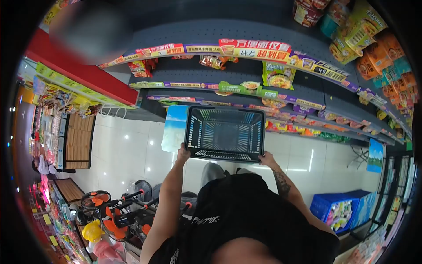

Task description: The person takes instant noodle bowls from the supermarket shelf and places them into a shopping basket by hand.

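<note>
A dark plastic shopping basket (pixel 191 132) is held in front of my body, its opening facing up and its slatted walls and bottom showing. My left hand (pixel 183 152) is closed on the rim at the near left corner. At the near right corner, my right hand (pixel 266 158) grips the same rim, fingers partly hidden behind it. Just left of the basket is a blue-and-white box (pixel 175 127) with a sky picture on it. Beyond the basket, a green noodle packet (pixel 279 75) stands on a dark shelf (pixel 176 33).
Shelves ahead carry price strips (pixel 255 49) and several noodle packets. Cup noodles (pixel 358 33) stand at the upper right. Fans with orange blades (pixel 116 224) are at the lower left. A blue bin (pixel 321 207) with packets is at the right. White tiles (pixel 127 149) cover the floor.
</note>
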`<state>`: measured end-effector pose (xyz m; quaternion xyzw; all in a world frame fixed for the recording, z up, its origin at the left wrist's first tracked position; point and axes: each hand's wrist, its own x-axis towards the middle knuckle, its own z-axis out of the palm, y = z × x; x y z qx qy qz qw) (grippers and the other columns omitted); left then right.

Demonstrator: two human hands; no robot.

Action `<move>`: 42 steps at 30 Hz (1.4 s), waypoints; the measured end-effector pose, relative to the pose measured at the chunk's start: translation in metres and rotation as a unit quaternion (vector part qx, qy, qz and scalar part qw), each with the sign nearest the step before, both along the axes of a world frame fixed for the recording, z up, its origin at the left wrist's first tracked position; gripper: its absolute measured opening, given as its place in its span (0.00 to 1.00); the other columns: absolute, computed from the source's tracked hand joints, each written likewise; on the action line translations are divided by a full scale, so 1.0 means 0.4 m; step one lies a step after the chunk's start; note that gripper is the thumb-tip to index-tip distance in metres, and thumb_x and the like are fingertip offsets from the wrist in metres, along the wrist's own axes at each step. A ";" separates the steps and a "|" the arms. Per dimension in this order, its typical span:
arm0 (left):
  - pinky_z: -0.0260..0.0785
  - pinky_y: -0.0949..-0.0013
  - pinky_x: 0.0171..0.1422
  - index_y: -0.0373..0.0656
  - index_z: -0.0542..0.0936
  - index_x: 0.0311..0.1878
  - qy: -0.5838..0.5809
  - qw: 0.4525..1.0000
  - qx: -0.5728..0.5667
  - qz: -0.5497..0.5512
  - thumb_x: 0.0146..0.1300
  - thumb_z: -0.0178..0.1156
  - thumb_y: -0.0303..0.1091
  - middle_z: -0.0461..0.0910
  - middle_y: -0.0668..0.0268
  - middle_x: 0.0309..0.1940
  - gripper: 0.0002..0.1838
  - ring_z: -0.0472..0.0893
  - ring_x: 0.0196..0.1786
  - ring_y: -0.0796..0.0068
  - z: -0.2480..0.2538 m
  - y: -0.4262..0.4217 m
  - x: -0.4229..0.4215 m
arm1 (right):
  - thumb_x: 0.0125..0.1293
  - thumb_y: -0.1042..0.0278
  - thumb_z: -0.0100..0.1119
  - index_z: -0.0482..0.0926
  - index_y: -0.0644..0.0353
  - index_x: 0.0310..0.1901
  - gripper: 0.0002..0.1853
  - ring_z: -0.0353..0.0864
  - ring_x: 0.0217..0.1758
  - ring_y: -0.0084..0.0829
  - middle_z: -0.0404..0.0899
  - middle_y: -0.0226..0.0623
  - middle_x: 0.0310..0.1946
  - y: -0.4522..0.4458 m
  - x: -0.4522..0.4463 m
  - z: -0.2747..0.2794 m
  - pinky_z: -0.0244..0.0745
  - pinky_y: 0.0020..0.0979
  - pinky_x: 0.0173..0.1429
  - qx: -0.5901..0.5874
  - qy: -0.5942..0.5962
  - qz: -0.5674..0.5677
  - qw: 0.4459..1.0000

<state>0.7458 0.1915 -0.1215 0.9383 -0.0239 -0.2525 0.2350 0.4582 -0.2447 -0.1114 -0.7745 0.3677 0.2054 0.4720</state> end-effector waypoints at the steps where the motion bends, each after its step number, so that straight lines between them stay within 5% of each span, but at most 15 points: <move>1: 0.78 0.45 0.47 0.41 0.68 0.63 0.026 1.000 -0.012 0.004 0.60 0.54 0.32 0.82 0.39 0.34 0.26 0.84 0.39 0.37 0.040 -0.006 -0.001 | 0.67 0.60 0.62 0.76 0.73 0.46 0.20 0.89 0.27 0.36 0.87 0.49 0.28 0.013 0.002 0.034 0.85 0.37 0.37 0.006 -0.003 -0.008 1.000; 5: 0.78 0.49 0.41 0.42 0.73 0.53 -0.093 0.981 -0.115 -0.124 0.61 0.53 0.30 0.82 0.44 0.30 0.16 0.84 0.35 0.41 0.057 0.044 0.011 | 0.64 0.64 0.63 0.79 0.71 0.45 0.16 0.89 0.30 0.42 0.87 0.48 0.29 0.063 -0.026 -0.005 0.84 0.39 0.40 -0.128 -0.024 0.029 0.991; 8: 0.75 0.44 0.38 0.40 0.75 0.50 -0.076 0.963 -0.199 -0.163 0.67 0.56 0.34 0.81 0.44 0.28 0.12 0.82 0.34 0.37 -0.061 0.128 0.063 | 0.58 0.59 0.64 0.83 0.66 0.43 0.18 0.87 0.24 0.30 0.87 0.39 0.23 0.083 -0.045 -0.071 0.83 0.32 0.33 -0.048 0.056 0.052 0.996; 11: 0.74 0.43 0.56 0.39 0.79 0.59 -0.029 0.902 0.143 -0.406 0.65 0.56 0.53 0.87 0.55 0.35 0.29 0.84 0.52 0.52 -0.084 0.128 0.158 | 0.58 0.59 0.65 0.81 0.71 0.44 0.21 0.88 0.27 0.32 0.87 0.41 0.25 0.141 -0.037 0.000 0.84 0.32 0.33 -0.010 0.079 -0.047 0.996; 12: 0.69 0.45 0.64 0.38 0.80 0.55 0.127 0.889 0.158 -0.412 0.66 0.54 0.55 0.87 0.58 0.37 0.28 0.80 0.59 0.59 0.183 0.015 0.162 | 0.59 0.59 0.65 0.81 0.72 0.45 0.22 0.88 0.28 0.33 0.87 0.42 0.26 0.159 -0.029 0.043 0.84 0.32 0.34 -0.006 0.083 -0.067 0.994; 14: 0.76 0.64 0.53 0.38 0.81 0.49 0.083 0.778 0.016 -0.622 0.71 0.50 0.53 0.86 0.60 0.35 0.25 0.84 0.44 0.64 0.277 -0.153 0.245 | 0.60 0.55 0.66 0.81 0.72 0.43 0.23 0.88 0.28 0.33 0.87 0.43 0.28 0.185 -0.029 0.046 0.85 0.33 0.34 -0.072 0.076 -0.079 0.991; 16: 0.77 0.69 0.44 0.37 0.80 0.56 0.147 0.849 -0.263 -0.435 0.71 0.62 0.42 0.86 0.62 0.38 0.19 0.84 0.39 0.75 0.748 -0.390 0.180 | 0.60 0.52 0.65 0.81 0.71 0.45 0.25 0.88 0.28 0.34 0.87 0.43 0.29 0.173 -0.025 0.069 0.84 0.34 0.34 -0.010 0.070 -0.072 0.995; 18: 0.78 0.69 0.50 0.37 0.76 0.62 0.103 0.784 -0.465 -0.398 0.70 0.65 0.37 0.85 0.62 0.41 0.22 0.84 0.44 0.77 0.912 -0.579 0.182 | 0.61 0.50 0.65 0.79 0.70 0.50 0.28 0.88 0.29 0.33 0.87 0.42 0.29 0.180 -0.036 0.024 0.85 0.33 0.34 -0.041 0.059 -0.112 0.991; 20: 0.78 0.68 0.56 0.37 0.78 0.59 -0.087 0.757 -0.507 -0.402 0.68 0.66 0.32 0.85 0.65 0.40 0.19 0.84 0.46 0.77 1.114 -0.763 0.173 | 0.60 0.48 0.66 0.77 0.69 0.55 0.31 0.88 0.30 0.32 0.87 0.42 0.30 0.149 -0.034 0.017 0.85 0.33 0.35 0.021 0.083 -0.046 0.995; 23: 0.76 0.71 0.56 0.36 0.72 0.63 -0.126 0.713 -0.581 -0.371 0.67 0.66 0.28 0.82 0.61 0.46 0.22 0.83 0.48 0.74 1.252 -1.084 0.233 | 0.64 0.51 0.66 0.76 0.70 0.58 0.31 0.90 0.32 0.32 0.88 0.45 0.34 0.141 -0.072 -0.015 0.86 0.31 0.36 -0.016 0.008 -0.074 0.997; 28: 0.66 0.54 0.73 0.33 0.46 0.78 -0.318 0.827 -0.312 -0.344 0.42 0.82 0.53 0.67 0.41 0.68 0.70 0.68 0.71 0.45 1.295 -1.536 0.343 | 0.68 0.55 0.64 0.76 0.69 0.60 0.27 0.91 0.38 0.35 0.88 0.48 0.38 0.094 -0.135 0.052 0.86 0.32 0.38 0.067 -0.032 -0.197 0.978; 31: 0.55 0.54 0.80 0.32 0.39 0.77 -0.266 0.829 -0.349 -0.345 0.35 0.85 0.54 0.63 0.43 0.71 0.78 0.59 0.77 0.47 1.279 -1.681 0.387 | 0.68 0.56 0.65 0.80 0.67 0.55 0.23 0.90 0.35 0.32 0.88 0.47 0.37 0.070 -0.213 -0.004 0.85 0.31 0.35 0.072 -0.062 -0.249 0.964; 34: 0.55 0.54 0.81 0.34 0.41 0.77 -0.280 0.788 -0.433 -0.336 0.34 0.86 0.53 0.64 0.45 0.70 0.77 0.60 0.77 0.47 1.227 -1.778 0.434 | 0.66 0.53 0.65 0.81 0.67 0.54 0.25 0.91 0.38 0.35 0.89 0.47 0.36 0.050 -0.264 0.032 0.85 0.34 0.47 0.109 -0.047 -0.323 0.939; 40: 0.62 0.56 0.77 0.36 0.48 0.74 -0.229 0.770 -0.467 -0.369 0.40 0.85 0.47 0.64 0.50 0.70 0.67 0.67 0.73 0.57 1.254 -1.725 0.417 | 0.68 0.56 0.64 0.85 0.66 0.48 0.18 0.88 0.33 0.28 0.88 0.41 0.35 -0.087 -0.238 0.147 0.83 0.30 0.37 0.068 -0.104 -0.236 0.964; 42: 0.62 0.56 0.77 0.33 0.51 0.72 -0.214 0.754 -0.485 -0.387 0.35 0.86 0.50 0.68 0.48 0.67 0.68 0.69 0.72 0.53 1.266 -1.691 0.416 | 0.71 0.62 0.62 0.82 0.70 0.49 0.17 0.89 0.37 0.29 0.87 0.38 0.38 -0.146 -0.160 0.352 0.83 0.29 0.41 0.093 -0.194 -0.202 0.955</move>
